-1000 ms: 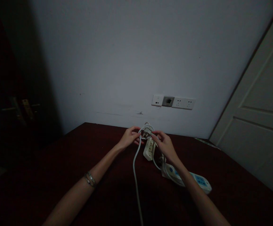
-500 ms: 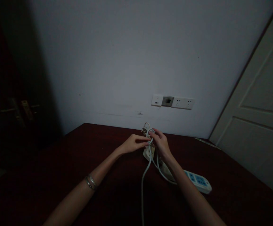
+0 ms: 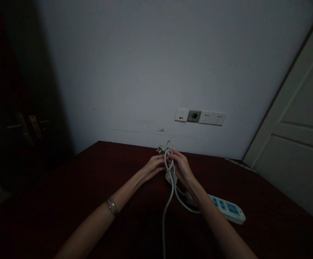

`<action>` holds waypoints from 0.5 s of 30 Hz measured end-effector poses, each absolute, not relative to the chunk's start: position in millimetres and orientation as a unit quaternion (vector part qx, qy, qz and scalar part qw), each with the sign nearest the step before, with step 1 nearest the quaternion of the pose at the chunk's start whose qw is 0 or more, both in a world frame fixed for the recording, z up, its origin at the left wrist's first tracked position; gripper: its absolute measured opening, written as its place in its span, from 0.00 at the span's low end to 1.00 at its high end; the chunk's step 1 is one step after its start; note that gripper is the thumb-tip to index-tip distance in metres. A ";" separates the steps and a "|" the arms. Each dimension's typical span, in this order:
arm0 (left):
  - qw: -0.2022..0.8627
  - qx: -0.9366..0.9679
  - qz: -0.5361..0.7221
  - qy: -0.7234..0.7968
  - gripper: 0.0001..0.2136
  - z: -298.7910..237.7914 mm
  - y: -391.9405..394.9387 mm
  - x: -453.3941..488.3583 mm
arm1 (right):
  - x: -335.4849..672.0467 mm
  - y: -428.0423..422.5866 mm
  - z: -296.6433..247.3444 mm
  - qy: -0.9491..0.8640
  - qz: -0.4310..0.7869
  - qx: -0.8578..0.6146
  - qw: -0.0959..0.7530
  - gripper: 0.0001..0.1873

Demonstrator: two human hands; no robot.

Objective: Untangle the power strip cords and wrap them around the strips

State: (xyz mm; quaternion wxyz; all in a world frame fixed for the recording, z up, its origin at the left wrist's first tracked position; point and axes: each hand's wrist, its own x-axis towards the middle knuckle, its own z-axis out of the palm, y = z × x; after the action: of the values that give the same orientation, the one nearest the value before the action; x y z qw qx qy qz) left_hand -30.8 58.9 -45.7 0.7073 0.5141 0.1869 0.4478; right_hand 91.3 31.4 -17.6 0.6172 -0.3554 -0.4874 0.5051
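A white power cord (image 3: pixel 165 216) rises from the near edge into a small loop held between my two hands. My left hand (image 3: pixel 154 166) is closed at the loop's left side, fingertips pressed against the cord. On the other side my right hand (image 3: pixel 181 166) pinches the cord near the top of the loop. A plug (image 3: pixel 160 149) with its prongs pointing left shows just behind my left fingertips. Below my hands a pale block-like piece (image 3: pixel 170 177) sits partly hidden by the cord. The power strip (image 3: pixel 228 209), white with blue sockets, lies at right, partly behind my right forearm.
The dark red tabletop (image 3: pixel 134 223) meets a grey wall (image 3: pixel 134 72). Wall sockets (image 3: pixel 211 118) and a grey wall plate (image 3: pixel 193 116) are set above the table. A panelled white door (image 3: pixel 302 133) stands at right. Door handles (image 3: pixel 34 124) show in the dark at left.
My left hand has closed in on the cord loop. The loop has shifted slightly left and turned, and the plug now shows more clearly, prongs to the left.
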 end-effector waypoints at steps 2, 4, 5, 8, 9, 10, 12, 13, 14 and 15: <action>0.714 0.485 0.473 0.177 0.10 -46.9 58.7 -27.0 | 92.4 30.7 -15.2 -0.446 0.536 -0.355 0.623 0.20; 0.717 0.461 0.495 0.169 0.10 -44.7 58.8 -25.3 | 94.3 30.5 -13.0 -0.436 0.543 -0.358 0.621 0.22; 0.717 0.450 0.507 0.165 0.10 -42.6 58.7 -25.0 | 95.3 30.6 -12.1 -0.441 0.542 -0.359 0.619 0.22; 0.713 0.427 0.531 0.166 0.10 -36.2 57.6 -24.6 | 97.3 31.7 -9.7 -0.453 0.543 -0.357 0.610 0.21; 0.710 0.425 0.535 0.172 0.10 -34.8 57.2 -24.4 | 97.7 31.9 -8.8 -0.453 0.546 -0.356 0.608 0.20; 0.706 0.428 0.536 0.179 0.11 -33.7 57.2 -24.2 | 98.2 31.8 -7.7 -0.454 0.550 -0.355 0.604 0.20; 0.690 0.445 0.535 0.197 0.11 -30.9 58.2 -25.1 | 99.9 31.1 -5.7 -0.470 0.561 -0.359 0.579 0.18; 0.679 0.456 0.537 0.206 0.11 -28.3 59.6 -26.7 | 101.3 30.6 -5.0 -0.486 0.565 -0.368 0.556 0.17; 0.667 0.464 0.542 0.215 0.11 -23.9 61.7 -29.3 | 103.1 30.0 -4.8 -0.507 0.567 -0.382 0.525 0.16; 0.655 0.465 0.552 0.221 0.11 -17.5 64.6 -33.2 | 105.2 29.6 -5.2 -0.531 0.563 -0.400 0.491 0.16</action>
State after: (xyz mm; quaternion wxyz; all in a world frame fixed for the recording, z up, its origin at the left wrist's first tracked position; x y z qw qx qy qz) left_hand -33.2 64.6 -17.5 0.6554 0.4652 0.2211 0.5524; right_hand 105.2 29.6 -5.2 0.4914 -0.4000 -0.5306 0.5631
